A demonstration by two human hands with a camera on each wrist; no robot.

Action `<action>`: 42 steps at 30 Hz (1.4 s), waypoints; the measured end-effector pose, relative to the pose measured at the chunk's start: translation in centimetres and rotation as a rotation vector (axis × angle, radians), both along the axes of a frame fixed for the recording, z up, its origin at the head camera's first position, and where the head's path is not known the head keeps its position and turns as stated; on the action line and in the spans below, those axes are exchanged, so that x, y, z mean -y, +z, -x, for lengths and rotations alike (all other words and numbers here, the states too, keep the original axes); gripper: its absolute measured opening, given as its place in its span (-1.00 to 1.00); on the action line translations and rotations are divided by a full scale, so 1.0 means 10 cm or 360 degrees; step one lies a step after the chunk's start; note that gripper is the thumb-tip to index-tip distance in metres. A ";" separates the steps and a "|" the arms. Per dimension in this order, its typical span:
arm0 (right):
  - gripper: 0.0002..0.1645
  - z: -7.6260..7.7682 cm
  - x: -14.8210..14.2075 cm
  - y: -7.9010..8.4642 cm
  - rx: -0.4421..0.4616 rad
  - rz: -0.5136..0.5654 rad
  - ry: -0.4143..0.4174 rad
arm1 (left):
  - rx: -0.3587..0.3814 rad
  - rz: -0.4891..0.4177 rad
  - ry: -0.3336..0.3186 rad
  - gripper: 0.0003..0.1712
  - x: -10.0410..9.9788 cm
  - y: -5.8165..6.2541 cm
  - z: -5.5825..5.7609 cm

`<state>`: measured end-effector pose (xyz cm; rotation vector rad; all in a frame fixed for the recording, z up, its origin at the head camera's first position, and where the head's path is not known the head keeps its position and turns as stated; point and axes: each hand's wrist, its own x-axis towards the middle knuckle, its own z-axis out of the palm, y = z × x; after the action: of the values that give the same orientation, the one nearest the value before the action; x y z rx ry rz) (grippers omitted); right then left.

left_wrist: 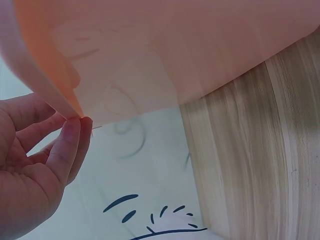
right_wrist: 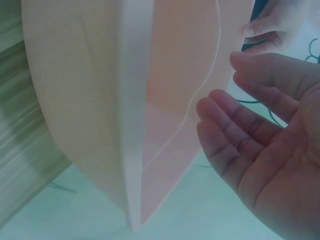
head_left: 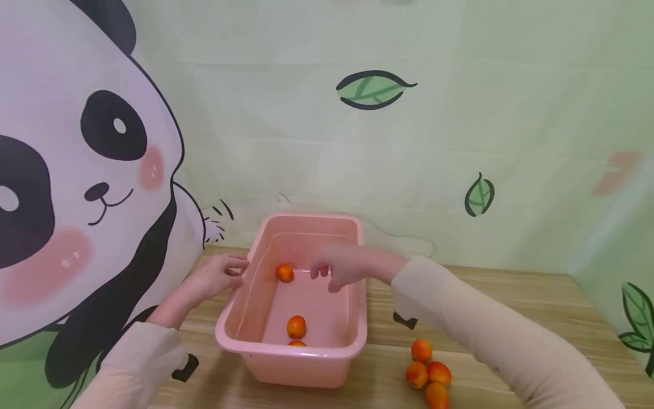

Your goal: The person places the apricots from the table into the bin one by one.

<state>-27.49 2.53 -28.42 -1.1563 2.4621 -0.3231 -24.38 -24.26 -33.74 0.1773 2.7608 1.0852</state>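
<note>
A pink plastic tub stands on the table with its long side running away from me. My left hand holds the tub's left rim, and in the left wrist view the thumb and fingers pinch its edge. Over the tub's inside hangs my right hand, its fingers loosely bent and holding nothing, as the right wrist view confirms. Three small orange-red fruits lie in the tub: one at the far left, one nearer, and one partly hidden by the front rim.
Several more orange-red fruits lie together on the wood-grain table, right of the tub and below my right forearm. Behind the tub hangs a pale green backdrop with a large printed panda at left.
</note>
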 end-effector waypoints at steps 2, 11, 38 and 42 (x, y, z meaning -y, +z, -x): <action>-0.67 -0.03 -0.06 0.01 0.0020 0.0022 -0.0002 | 0.0002 -0.0001 0.0002 -0.51 0.00 0.00 0.00; -0.69 -0.15 -0.37 0.05 -0.0018 0.0061 -0.0037 | 0.0013 0.0014 0.0001 -0.50 0.00 0.01 -0.01; -0.61 -0.27 -1.31 -0.51 0.0081 0.0140 -0.0110 | 0.0003 0.0012 -0.0029 -0.49 0.00 0.01 0.00; -0.62 -0.25 -1.38 -0.66 0.0111 0.0107 -0.0146 | -0.0014 0.0011 -0.0036 -0.50 0.00 0.01 0.00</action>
<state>-25.00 16.31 -35.02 -1.0425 2.4646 -0.4685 -24.40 -24.28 -33.68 0.2123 2.7630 1.0714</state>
